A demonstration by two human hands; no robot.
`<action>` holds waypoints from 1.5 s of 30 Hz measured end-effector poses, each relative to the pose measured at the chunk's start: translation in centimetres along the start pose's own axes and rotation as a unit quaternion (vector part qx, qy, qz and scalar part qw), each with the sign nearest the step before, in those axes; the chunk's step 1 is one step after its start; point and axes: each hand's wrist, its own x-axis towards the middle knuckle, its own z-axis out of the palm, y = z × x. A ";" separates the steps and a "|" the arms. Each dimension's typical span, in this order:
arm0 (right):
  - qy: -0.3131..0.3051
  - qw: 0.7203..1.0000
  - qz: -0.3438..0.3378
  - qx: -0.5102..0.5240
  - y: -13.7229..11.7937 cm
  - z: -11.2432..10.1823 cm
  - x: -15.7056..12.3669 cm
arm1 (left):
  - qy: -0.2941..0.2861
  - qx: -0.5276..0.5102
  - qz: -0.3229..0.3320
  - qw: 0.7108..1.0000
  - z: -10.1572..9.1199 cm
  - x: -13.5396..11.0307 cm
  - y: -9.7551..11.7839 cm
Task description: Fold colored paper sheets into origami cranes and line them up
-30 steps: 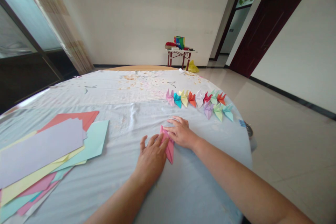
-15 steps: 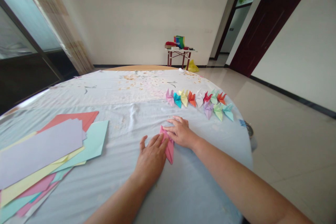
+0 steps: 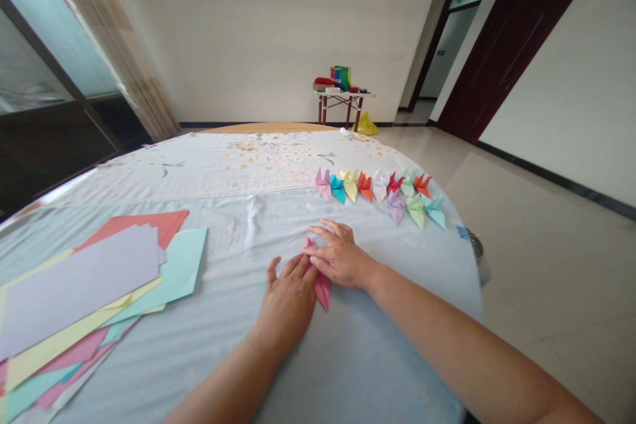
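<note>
A folded pink paper lies on the light blue tablecloth near the table's front right. My left hand rests flat on its left side, fingers stretched out. My right hand lies flat over its upper part, fingers spread and pressing down. Only the paper's lower point and a small top corner show between the hands.
Several finished paper cranes in many colours stand in two rows beyond my hands. A fanned stack of coloured sheets covers the left of the table. The table edge curves off at right above a tiled floor. A small side table stands by the far wall.
My right hand has slid slightly left over the pink paper, covering more of it. The left hand stays in place.
</note>
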 end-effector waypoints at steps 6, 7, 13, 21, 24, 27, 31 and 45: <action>-0.033 0.999 0.015 -0.004 0.1 0.1 0.4 | -0.006 0.009 -0.011 1.000 0.0 0.0 0.1; -0.038 0.999 0.019 -0.006 0.2 0.2 0.5 | -0.009 0.010 -0.013 1.000 0.0 0.0 0.0; -0.065 0.996 0.050 -0.026 1.6 0.4 1.8 | -0.008 0.011 -0.015 1.000 0.4 -0.1 -0.1; -0.027 0.999 0.026 -0.002 1.5 -1.2 1.5 | -0.017 0.011 -0.021 1.000 0.4 -0.1 0.0; -0.061 0.998 -0.004 0.009 1.3 -1.1 0.7 | -0.013 0.008 -0.020 1.000 0.5 -0.1 0.0; -0.061 0.998 0.012 -0.008 1.5 -0.4 1.1 | -0.010 0.008 -0.015 1.000 0.5 -0.2 0.0; -0.050 0.997 0.039 -0.039 2.0 0.0 2.3 | -0.010 0.016 -0.013 1.000 0.3 -0.2 0.0; -0.047 0.998 0.042 0.013 1.6 0.6 -0.4 | 0.031 -0.026 -0.021 0.999 0.7 -0.8 -0.6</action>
